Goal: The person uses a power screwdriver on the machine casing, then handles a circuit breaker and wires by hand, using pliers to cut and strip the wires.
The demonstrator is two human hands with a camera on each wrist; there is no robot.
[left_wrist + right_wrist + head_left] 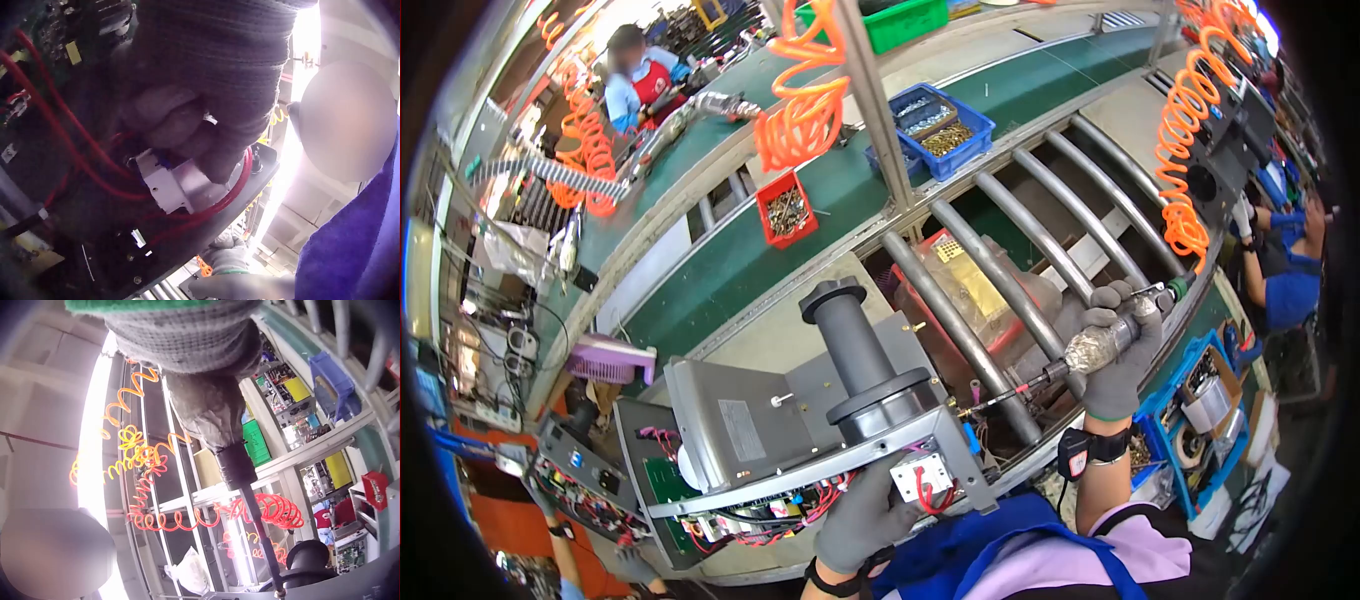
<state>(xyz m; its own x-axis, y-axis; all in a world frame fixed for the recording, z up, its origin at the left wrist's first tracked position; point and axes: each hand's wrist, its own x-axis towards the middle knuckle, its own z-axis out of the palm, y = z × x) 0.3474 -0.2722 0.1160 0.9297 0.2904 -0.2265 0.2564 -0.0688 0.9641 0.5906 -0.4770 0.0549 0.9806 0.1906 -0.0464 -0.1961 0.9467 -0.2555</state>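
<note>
My gloved left hand (865, 525) holds a white block (922, 478) with red wires against the front bar of a grey metal machine housing (735, 415). In the left wrist view, curled fingers (178, 125) lie over that block (165, 187). A black spool holder (855, 345) stands up from the housing. My gloved right hand (1118, 365) grips an air screwdriver (1092, 348) wrapped in clear film. Its long bit (262, 531) points at the housing, the tip right by the front panel's edge near the block.
Bare metal rollers (960, 315) run beside the housing. Across them stand a blue bin (960, 160) and a red bin (775, 235) of small hardware. Orange coiled hoses (800, 110) hang overhead. A blue tray (1175, 450) lies at right; other people work nearby.
</note>
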